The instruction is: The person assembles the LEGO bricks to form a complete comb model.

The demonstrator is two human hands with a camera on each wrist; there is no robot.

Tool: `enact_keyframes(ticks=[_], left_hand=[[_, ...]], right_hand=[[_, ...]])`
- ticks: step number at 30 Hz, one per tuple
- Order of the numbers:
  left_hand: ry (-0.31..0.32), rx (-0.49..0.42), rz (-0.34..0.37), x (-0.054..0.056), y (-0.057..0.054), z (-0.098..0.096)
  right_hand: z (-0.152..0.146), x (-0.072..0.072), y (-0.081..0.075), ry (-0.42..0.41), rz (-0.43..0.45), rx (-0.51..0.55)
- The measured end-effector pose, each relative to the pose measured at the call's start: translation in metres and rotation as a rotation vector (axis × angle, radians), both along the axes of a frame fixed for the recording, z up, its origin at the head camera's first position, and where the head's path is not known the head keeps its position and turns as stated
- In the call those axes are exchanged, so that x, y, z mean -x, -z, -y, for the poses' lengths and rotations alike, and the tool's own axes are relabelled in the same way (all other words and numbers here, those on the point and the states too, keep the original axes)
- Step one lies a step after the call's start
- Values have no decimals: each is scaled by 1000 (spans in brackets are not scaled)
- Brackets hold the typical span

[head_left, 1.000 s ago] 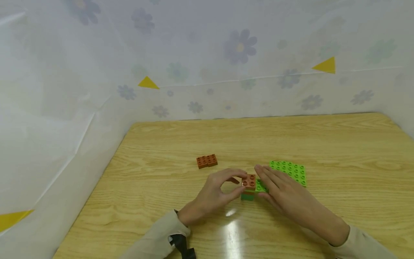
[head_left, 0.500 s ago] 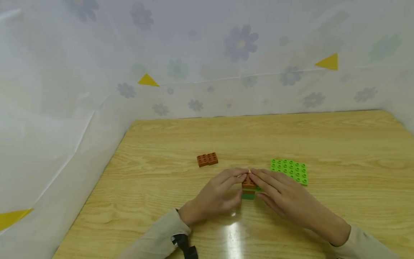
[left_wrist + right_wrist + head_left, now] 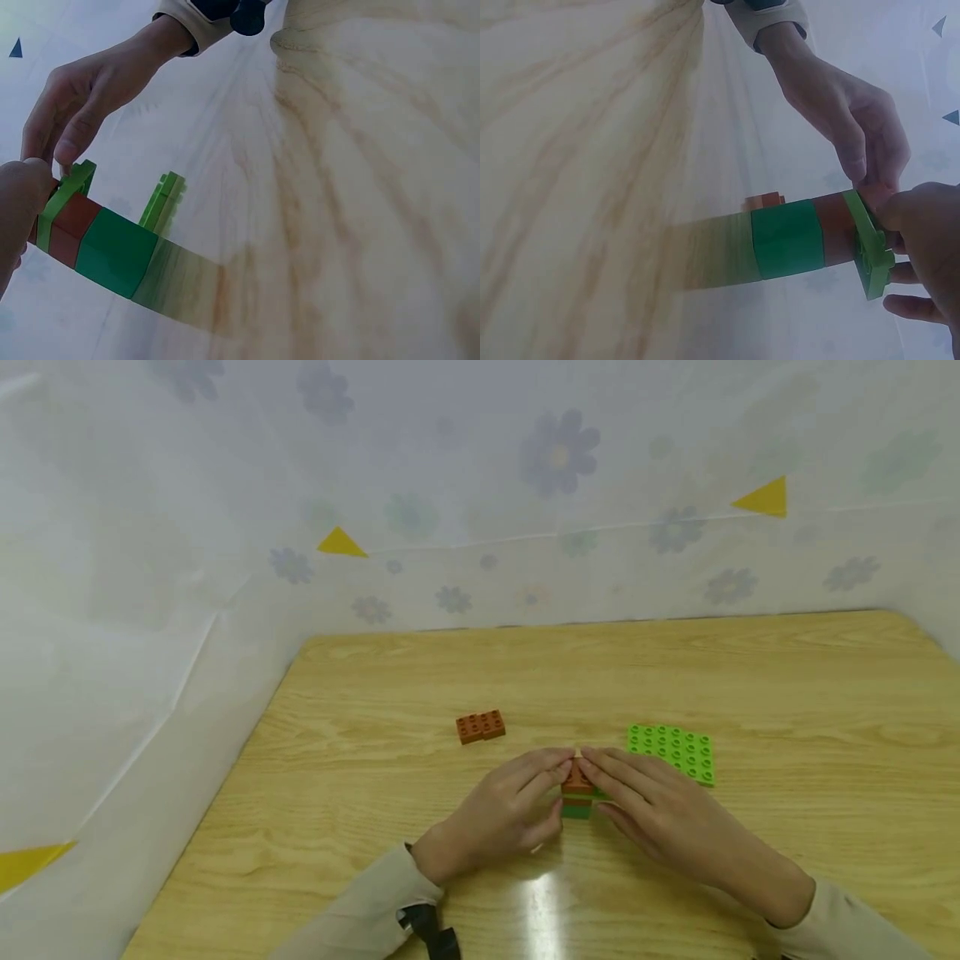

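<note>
A small stack of toy building bricks stands on the table between both hands. Its base is a dark green brick point(image 3: 576, 811), with a brown brick point(image 3: 834, 228) above it. A light green plate point(image 3: 870, 251) comes after that and juts out to the right. The top brown brick point(image 3: 576, 783) is partly covered by fingers. My left hand point(image 3: 502, 806) touches it from above with bent fingers, its thumb beside the stack. My right hand point(image 3: 660, 806) lays nearly straight fingers over the top brick and the plate. The fingertips of both hands almost meet.
Two brown bricks point(image 3: 481, 727) sit side by side farther back on the left of the wooden table point(image 3: 375, 693). A light green studded plate point(image 3: 678, 747) lies behind my right hand. White flowered sheeting point(image 3: 450, 560) encloses the table's back and left.
My left fingers have moved from pinching the top brick's sides to over its top. My right fingertips have shifted left from beside that brick onto it. The stack stays in place.
</note>
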State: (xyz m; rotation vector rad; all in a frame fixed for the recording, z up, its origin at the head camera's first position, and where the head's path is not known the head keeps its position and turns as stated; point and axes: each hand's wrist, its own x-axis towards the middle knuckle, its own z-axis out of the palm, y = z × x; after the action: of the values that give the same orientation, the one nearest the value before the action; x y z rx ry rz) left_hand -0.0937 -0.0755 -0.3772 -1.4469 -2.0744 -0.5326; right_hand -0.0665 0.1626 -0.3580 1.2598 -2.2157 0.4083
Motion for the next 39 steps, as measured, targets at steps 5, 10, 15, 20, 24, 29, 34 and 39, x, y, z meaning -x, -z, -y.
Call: enact_keyframes(ticks=[5, 10, 15, 20, 24, 29, 34, 39], left_hand=[[1, -3, -5, -1, -1, 1], [6, -9, -4, -1, -1, 1], [0, -7, -13, 0, -1, 1], [-6, -2, -12, 0, -2, 1], [-4, -2, -5, 0, -1, 1], [1, -7, 4, 0, 1, 2], [4, -9, 16, 0, 1, 2], [0, 2, 17, 0, 1, 1]], right_hand=[[1, 0, 0, -3, 6, -3], [1, 0, 1, 1, 7, -1], [1, 0, 1, 3, -2, 8], [2, 0, 0, 4, -15, 21], [3, 1, 1, 3, -22, 26], [1, 2, 2, 8, 1, 8], [0, 2, 4, 11, 18, -1], [1, 3, 6, -15, -12, 37]])
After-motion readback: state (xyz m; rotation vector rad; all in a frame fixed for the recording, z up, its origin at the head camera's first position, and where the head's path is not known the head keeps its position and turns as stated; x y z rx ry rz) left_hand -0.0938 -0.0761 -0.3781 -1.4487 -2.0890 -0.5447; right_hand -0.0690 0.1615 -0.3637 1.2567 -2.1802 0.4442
